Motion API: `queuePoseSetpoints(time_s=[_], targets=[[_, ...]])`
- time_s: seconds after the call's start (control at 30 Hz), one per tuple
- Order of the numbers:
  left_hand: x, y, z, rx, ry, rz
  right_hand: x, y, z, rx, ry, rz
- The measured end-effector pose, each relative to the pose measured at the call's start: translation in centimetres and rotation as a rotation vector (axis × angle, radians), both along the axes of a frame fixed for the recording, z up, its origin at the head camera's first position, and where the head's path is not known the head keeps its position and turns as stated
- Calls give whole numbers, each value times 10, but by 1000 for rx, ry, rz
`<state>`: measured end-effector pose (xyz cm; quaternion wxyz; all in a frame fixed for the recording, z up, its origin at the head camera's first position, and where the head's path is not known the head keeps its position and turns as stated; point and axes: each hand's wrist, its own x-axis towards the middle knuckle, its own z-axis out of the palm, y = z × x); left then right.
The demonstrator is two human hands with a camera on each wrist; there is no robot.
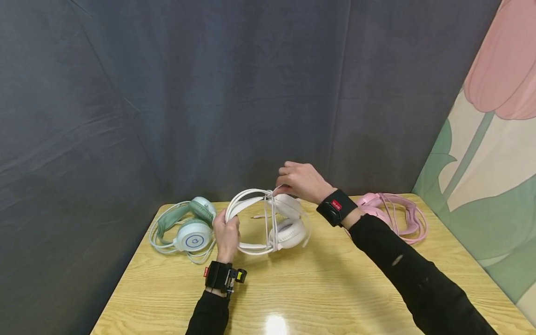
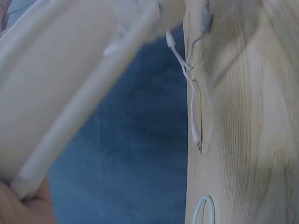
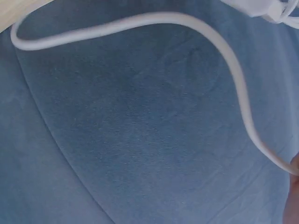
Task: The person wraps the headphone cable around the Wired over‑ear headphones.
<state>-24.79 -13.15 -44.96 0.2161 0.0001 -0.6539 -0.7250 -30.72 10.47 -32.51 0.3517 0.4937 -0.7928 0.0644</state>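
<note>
A white headset (image 1: 284, 228) stands on the wooden table (image 1: 318, 288), its white cable (image 1: 269, 218) wrapped round the headband. My left hand (image 1: 227, 235) grips the left side of the headband (image 1: 244, 200). My right hand (image 1: 299, 181) pinches the cable at the top of the band. The left wrist view shows the headband (image 2: 60, 84) close up, and the cable's plugs (image 2: 196, 135) lying on the table (image 2: 247, 116). In the right wrist view the cable (image 3: 196, 37) curves in front of the dark cloth (image 3: 131, 140).
A green and white headset (image 1: 188, 225) lies left of the white one. A pink headset (image 1: 393, 214) lies at the back right. Dark cloth (image 1: 209, 93) hangs behind the table, and a flower-painted wall (image 1: 490, 139) stands to the right.
</note>
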Motion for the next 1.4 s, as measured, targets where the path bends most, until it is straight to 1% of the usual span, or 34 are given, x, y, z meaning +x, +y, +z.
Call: queuePoseSetpoints(time_s=[0.07,0.13,0.2,0.27,0.33,0.43,0.57,0.7,0.8,0.87,1.0,1.1,1.17,1.27,1.4], targets=[[1,-1,1,56,-6,-90,-2,0,0,1,-8,-18],[3,-2,2,86,0,-164,-5,2,-1,-1,-18,-39],[4,-2,4,89,17,-227,-7,4,-2,-3,-35,-51],[5,-2,6,81,51,-285,-10,6,-3,-1,-60,-56],[5,-2,8,90,86,-334,-12,9,-3,0,-109,-52],[4,-2,9,142,118,-385,-17,15,-2,-14,-214,-32],[1,-4,7,195,138,-417,-25,23,-3,-61,-339,-28],[1,-5,4,234,152,-475,-33,26,-11,-118,-434,-66],[0,-6,3,271,167,-537,-35,25,-17,-158,-517,-87],[0,-6,3,299,175,-574,-34,23,-21,-167,-560,-95],[0,-8,3,353,181,-639,-33,17,-30,-137,-638,-72],[2,-8,4,375,185,-684,-30,11,-33,-109,-740,-54],[2,-9,5,395,187,-720,-28,10,-33,-94,-814,-64],[2,-13,6,460,208,-791,-29,11,-34,-76,-917,-70],[2,-14,8,553,238,-899,-32,20,-40,-30,-1010,-19]])
